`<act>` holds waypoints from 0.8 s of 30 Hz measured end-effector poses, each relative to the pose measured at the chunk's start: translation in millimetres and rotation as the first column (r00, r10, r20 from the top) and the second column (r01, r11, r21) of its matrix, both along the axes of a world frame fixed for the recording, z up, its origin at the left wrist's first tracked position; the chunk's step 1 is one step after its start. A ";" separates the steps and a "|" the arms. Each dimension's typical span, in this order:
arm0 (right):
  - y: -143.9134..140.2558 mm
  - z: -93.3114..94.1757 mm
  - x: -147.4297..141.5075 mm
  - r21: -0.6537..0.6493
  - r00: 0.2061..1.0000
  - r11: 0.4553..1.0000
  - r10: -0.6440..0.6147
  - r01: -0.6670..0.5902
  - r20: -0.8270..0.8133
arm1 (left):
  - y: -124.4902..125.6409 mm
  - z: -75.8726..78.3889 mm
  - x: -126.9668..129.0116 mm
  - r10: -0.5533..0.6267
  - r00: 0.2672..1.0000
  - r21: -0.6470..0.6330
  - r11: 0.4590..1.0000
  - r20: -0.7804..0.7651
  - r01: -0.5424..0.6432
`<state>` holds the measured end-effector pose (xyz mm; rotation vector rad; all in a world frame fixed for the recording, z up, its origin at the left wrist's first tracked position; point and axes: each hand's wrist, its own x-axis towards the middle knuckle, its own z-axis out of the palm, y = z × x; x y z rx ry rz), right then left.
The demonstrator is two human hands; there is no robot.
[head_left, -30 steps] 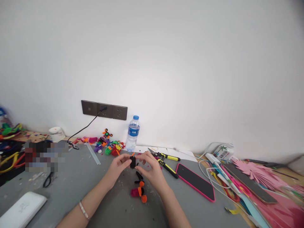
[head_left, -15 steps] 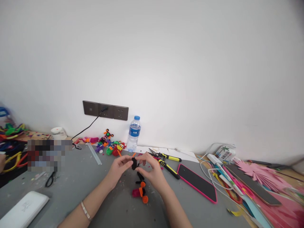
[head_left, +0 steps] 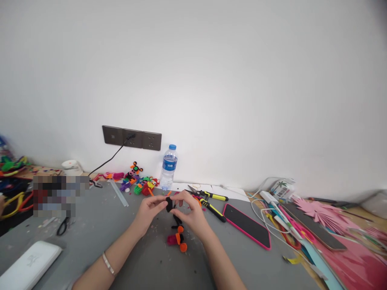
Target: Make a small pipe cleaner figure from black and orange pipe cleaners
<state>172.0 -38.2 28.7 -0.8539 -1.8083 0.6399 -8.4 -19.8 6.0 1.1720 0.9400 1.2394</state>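
black piece (head_left: pixel 169 204) | pinched between both hands' fingers (head_left: pixel 160 202) | probably pipe-cleaner

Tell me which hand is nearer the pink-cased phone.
Right. The right hand is just left of the pink-cased phone, pinching a small black piece; the left hand sits farther left, beyond that piece.

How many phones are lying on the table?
2. A phone in a pink case lies face up just right of the yellow-handled cutters. A second, dark phone lies further right on the pink paper. Clutter may hide others.
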 end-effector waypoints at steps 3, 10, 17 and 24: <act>0.4 -1.8 -0.5 0.014 1.000 1.000 -0.001 0.001 0.003 | -0.9 2.3 0.3 0.004 1.000 0.022 1.000 -0.004 -0.004; 1.7 -4.7 0.3 0.039 0.997 0.997 -0.063 0.061 0.046 | -1.0 5.4 -0.7 -0.092 0.996 0.030 0.995 -0.001 0.092; 1.2 -3.3 -0.6 0.067 0.991 0.993 -0.102 0.096 0.083 | -1.7 8.2 -0.3 -0.101 0.995 0.052 0.994 0.005 0.101; -0.1 -2.0 -1.2 0.086 0.988 0.991 -0.112 0.103 0.106 | -0.7 2.6 -0.7 -0.100 0.995 0.069 0.992 -0.019 0.101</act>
